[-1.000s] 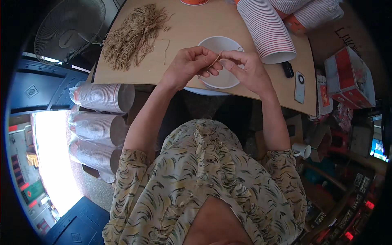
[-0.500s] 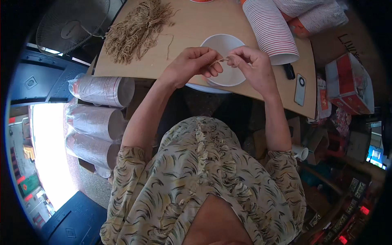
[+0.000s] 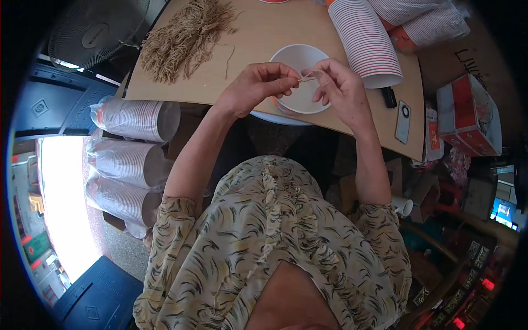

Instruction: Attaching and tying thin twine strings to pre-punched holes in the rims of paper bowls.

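Above a white paper bucket (image 3: 291, 55) near the table's front edge, my left hand (image 3: 257, 88) and my right hand (image 3: 344, 93) face each other. A short piece of thin tan string (image 3: 306, 78) runs between their fingertips. My left thumb and index finger pinch one end of it. The other end is at my right thumb and index finger, also pinched, while the lower right fingers curl loosely apart. A big heap of the same tan string (image 3: 184, 41) lies at the table's back left, with one loose strand (image 3: 229, 61) to its right.
A long stack of striped paper buckets (image 3: 367, 44) lies on the right of the table (image 3: 253, 33). Beside it are a black object (image 3: 389, 98) and a phone (image 3: 403, 121). Bagged bucket stacks (image 3: 129, 165) stand left of the table. A fan (image 3: 96, 36) is at the far left.
My hands stay over the bucket. The fingers have shifted on the string: the left fingers have curled in more, and the right lower fingers now show below the thumb.
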### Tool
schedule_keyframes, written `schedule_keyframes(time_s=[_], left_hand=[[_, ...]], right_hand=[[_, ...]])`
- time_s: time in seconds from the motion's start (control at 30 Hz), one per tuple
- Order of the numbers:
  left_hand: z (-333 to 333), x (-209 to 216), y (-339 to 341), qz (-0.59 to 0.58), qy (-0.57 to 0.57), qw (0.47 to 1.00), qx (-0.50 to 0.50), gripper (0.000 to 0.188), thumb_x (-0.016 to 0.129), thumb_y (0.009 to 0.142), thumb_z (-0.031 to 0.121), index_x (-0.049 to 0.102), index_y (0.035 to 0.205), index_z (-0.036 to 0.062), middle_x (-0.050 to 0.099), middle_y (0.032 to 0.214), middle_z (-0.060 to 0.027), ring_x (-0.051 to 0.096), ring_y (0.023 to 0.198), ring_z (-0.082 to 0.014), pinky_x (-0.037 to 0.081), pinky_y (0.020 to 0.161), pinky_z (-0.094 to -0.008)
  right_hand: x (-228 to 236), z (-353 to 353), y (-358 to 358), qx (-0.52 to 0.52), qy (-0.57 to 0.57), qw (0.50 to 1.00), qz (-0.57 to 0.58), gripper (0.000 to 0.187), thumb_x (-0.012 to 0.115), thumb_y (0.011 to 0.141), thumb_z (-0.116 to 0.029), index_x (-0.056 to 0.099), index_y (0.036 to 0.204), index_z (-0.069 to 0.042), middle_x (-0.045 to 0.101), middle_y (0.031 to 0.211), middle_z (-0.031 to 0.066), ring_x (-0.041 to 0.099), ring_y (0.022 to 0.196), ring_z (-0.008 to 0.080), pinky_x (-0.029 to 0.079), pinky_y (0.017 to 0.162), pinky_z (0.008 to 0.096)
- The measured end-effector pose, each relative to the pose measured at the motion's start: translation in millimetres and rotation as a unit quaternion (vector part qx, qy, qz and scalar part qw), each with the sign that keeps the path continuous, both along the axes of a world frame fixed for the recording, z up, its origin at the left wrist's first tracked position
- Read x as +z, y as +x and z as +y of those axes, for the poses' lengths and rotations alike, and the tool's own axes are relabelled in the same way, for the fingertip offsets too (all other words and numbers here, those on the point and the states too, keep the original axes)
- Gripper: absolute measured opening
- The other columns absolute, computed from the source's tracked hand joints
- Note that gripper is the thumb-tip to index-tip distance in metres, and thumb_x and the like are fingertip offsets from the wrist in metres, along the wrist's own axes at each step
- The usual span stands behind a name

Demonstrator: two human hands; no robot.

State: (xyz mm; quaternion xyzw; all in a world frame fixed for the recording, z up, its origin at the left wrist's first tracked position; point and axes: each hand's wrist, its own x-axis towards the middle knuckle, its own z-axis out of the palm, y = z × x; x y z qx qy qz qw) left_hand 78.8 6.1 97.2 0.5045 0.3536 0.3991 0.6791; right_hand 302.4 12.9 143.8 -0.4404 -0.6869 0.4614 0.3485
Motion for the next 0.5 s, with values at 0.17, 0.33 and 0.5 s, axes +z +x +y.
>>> schedule_keyframes(time_s=[0.17,0.33,0.5], left_hand=[[-2,-4,0,0.057,0.091,0.994,0.029,0.02,0.07,0.096,0.016,0.073,0.111,0.0028,0.071,0.094,0.0014,0.061,0.085,-0.0061,0.05,0.077,-0.0243],[-4,-6,3,0.125,0.126,0.981,0.076,0.02,0.071,0.095,0.013,0.075,0.111,0.002,0.074,0.093,0.0002,0.064,0.082,-0.0062,0.052,0.071,-0.0242],[-3,-4,7,0.131,0.134,0.977,0.104,0.018,0.073,0.093,0.011,0.077,0.108,0.0038,0.073,0.083,-0.0007,0.063,0.075,-0.006,0.055,0.07,-0.0239]], right_hand=[[-4,7,0,0.018,-0.025,0.999,0.008,0.017,0.056,0.104,-0.016,0.063,0.105,0.001,0.064,0.077,0.0024,0.053,0.059,0.0046,0.043,0.053,0.0205],[-9,14,0,0.025,-0.01,0.999,0.024,0.017,0.06,0.103,-0.016,0.066,0.103,-0.001,0.06,0.072,-0.0008,0.047,0.057,0.002,0.038,0.052,0.0181],[-15,18,-1,0.005,0.024,1.0,0.011,0.016,0.063,0.101,-0.016,0.07,0.102,-0.001,0.059,0.072,-0.0022,0.046,0.058,0.0018,0.037,0.052,0.0181]])
